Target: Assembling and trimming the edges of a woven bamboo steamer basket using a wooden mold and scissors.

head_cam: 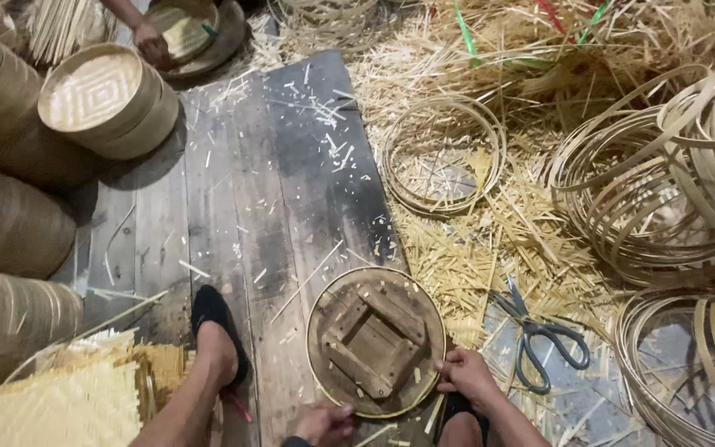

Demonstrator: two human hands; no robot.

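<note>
Two hands grip one round wooden form [376, 340] lying near on the plank floor [291, 190], ringed by a thin bamboo hoop [318, 308]; it looks stiff and fairly heavy, the hoop light and springy, best taken at the rim; right hand [465, 374] has its fingers closed on the right edge, left hand [322, 422] curls at the near edge.

Round bamboo hoop [318, 319] lies flat around a wooden mould [374, 338].

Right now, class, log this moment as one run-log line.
left hand: on hoop near rim | right hand: grips hoop right rim | wooden form: inside hoop | scissors: on floor, right
</note>
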